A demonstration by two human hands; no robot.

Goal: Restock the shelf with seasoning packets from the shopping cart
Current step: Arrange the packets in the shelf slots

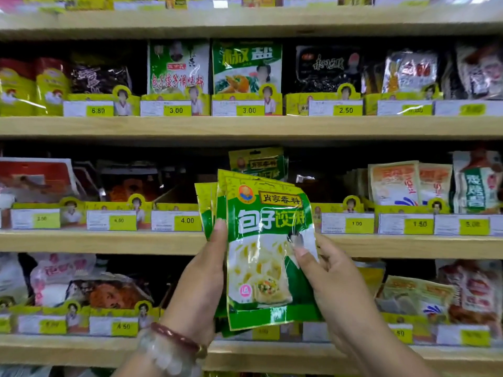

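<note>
I hold a fanned stack of green-and-yellow seasoning packets [261,240] upright in front of the middle shelf [109,242]. My left hand [202,281] grips the stack's left edge, thumb on the front. My right hand [330,284] pinches the front packet at its right side, thumb on its face. More packets of the same kind [257,163] stand in the shelf slot right behind the stack. The shopping cart is out of view.
Wooden shelves run across the whole view, lined with yellow display trays [174,208] and price tags. Other seasoning bags fill the upper shelf [246,68], the right of the middle shelf [394,183] and the lower shelf [413,295]. Bracelets sit on my left wrist [174,341].
</note>
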